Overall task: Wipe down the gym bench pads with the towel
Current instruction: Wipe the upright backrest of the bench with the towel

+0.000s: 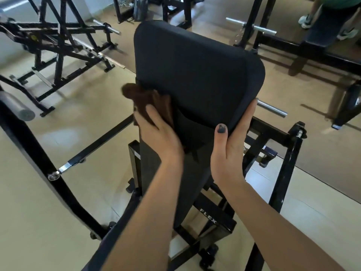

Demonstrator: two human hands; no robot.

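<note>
A black padded bench pad [195, 71] rises in front of me on a black steel frame [216, 218] marked FLEX. My left hand [158, 132] presses a dark brown towel [144, 98] against the pad's left edge and its underside, with the cloth bunched above my fingers. My right hand [232, 141] clasps the pad's lower right corner, thumb on the front face and fingers wrapped round the side. A narrower black back section [160, 159] runs down beneath the pad between my forearms.
Black weight machines [58, 42] stand at the left, with a grey foam roller [17, 106] near the left edge. Chrome bar ends [271, 108] jut out behind the pad. A person's legs and shoes [306, 20] show at the top right beside another bench [322, 34].
</note>
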